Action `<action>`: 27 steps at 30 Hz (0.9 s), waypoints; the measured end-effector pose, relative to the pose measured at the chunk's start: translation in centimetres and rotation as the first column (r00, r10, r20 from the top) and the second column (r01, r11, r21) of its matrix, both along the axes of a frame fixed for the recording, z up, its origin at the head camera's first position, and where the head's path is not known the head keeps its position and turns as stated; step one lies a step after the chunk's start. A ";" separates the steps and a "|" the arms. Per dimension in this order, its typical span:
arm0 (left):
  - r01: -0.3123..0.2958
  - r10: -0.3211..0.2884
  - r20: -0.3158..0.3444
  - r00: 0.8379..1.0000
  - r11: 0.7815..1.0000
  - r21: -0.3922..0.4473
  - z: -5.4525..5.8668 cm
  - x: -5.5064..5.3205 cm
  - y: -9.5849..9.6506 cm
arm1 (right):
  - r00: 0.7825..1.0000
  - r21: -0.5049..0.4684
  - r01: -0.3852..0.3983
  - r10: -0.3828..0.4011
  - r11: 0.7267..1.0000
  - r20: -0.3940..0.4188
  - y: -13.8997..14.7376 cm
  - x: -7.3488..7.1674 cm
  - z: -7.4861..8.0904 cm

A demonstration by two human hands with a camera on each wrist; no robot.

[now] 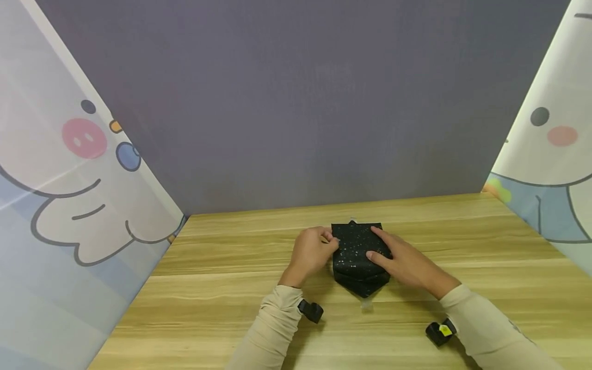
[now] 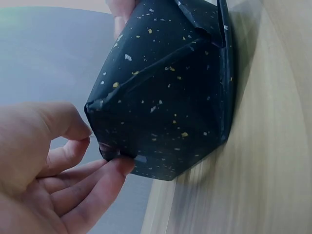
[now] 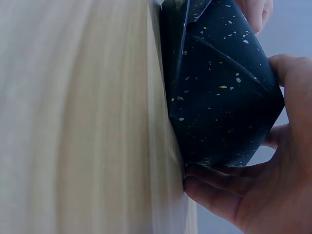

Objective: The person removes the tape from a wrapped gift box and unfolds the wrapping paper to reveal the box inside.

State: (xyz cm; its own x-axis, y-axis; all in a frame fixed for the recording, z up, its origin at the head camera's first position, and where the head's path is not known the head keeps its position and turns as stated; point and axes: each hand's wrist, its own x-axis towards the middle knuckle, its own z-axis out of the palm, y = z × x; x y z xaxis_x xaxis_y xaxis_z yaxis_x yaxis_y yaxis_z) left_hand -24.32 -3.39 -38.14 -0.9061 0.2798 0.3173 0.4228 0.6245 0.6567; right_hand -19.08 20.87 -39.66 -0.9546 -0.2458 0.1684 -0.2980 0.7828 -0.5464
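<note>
A gift-wrapped box (image 1: 358, 249) in black paper with white and gold flecks sits on the wooden table, its near end folded into a point. My left hand (image 1: 313, 252) is at its left side, curled fingertips on the edge. The left wrist view shows these fingers (image 2: 105, 183) touching the side wall beside a small shiny patch, possibly clear tape. From the right, my right hand (image 1: 407, 262) holds the box, thumb on top. In the right wrist view its other fingers (image 3: 219, 187) lie along the side, low near the table.
A piece of clear tape (image 1: 367, 306) sticks out at the folded near end. The wooden table (image 1: 222, 288) meets a grey panel (image 1: 296, 113) behind the box. Cartoon-printed sheets (image 1: 55, 216) stand at both sides. Each wrist wears a black strap-on device (image 1: 312, 311).
</note>
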 end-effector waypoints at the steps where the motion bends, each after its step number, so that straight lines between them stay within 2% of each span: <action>1: 0.008 -0.008 0.014 1.000 1.000 0.020 -0.1 0.0 -0.1 | 1.000 0.002 0.000 0.000 1.000 0.004 0.0 0.0 0.0; 7: 0.031 -0.036 0.060 0.998 0.995 0.097 -0.1 -0.2 -0.6 | 0.999 0.002 0.000 0.000 1.000 0.033 0.2 -0.1 -0.1; 15: 0.043 -0.054 0.090 0.994 0.992 0.115 0.1 -0.7 -1.1 | 0.999 -0.014 -0.003 0.004 1.000 0.048 0.4 -0.4 0.2; 22: 0.051 -0.072 0.137 0.988 0.987 0.154 -0.3 -0.7 -1.2 | 1.000 -0.015 -0.001 0.001 1.000 0.029 0.6 -0.3 -0.1; 27: 0.066 -0.090 0.133 0.987 0.982 0.174 -0.2 -0.8 -1.3 | 1.000 -0.018 0.002 -0.002 1.000 0.029 0.6 -0.4 -0.1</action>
State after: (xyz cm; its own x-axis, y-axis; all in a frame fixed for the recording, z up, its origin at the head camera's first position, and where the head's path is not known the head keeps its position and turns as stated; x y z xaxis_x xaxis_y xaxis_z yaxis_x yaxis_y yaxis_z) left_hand -25.08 -4.69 -38.38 -0.9222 0.3047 0.2379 0.3626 0.4681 0.8059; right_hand -19.48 21.50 -39.72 -0.9595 -0.2412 0.1454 -0.2805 0.7731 -0.5689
